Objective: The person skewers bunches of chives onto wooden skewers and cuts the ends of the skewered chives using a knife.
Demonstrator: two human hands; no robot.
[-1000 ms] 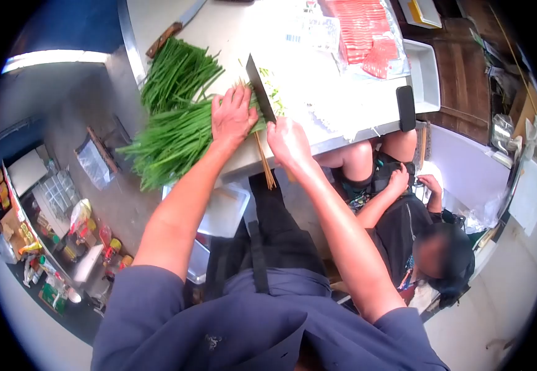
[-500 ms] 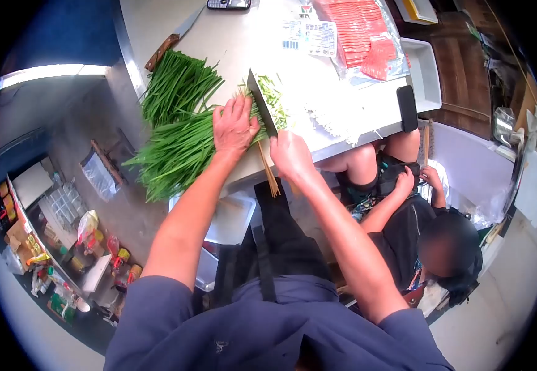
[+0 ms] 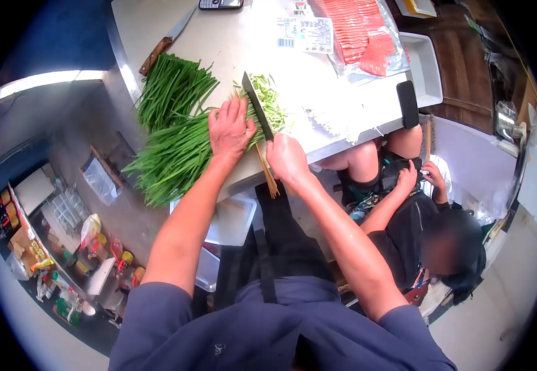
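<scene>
My left hand (image 3: 230, 128) presses down on a bundle of garlic chives (image 3: 172, 159), its fingers curled over the stems near their cut end. In my right hand (image 3: 288, 156) is a kitchen knife (image 3: 257, 106), gripped by the handle, with its dark blade standing on edge just right of my left fingertips. Short chopped pieces (image 3: 268, 99) lie on the far side of the blade. A second bunch of chives (image 3: 175, 89) rests above the first. Several thin wooden sticks (image 3: 266, 170) poke out over the table edge between my wrists.
On the table (image 3: 231, 37) lie another knife (image 3: 166, 44), a keypad phone (image 3: 221, 4), packaged sliced red meat (image 3: 358, 37), white shreds (image 3: 333, 120) and a black phone (image 3: 407, 104) at the edge. A person (image 3: 404, 229) sits close on the right. Plastic tubs (image 3: 231, 219) stand below.
The knife and both hands appear slightly further left in view, partly because the whole view has shifted a little. More cut pieces show beside the blade. Both hands keep their hold.
</scene>
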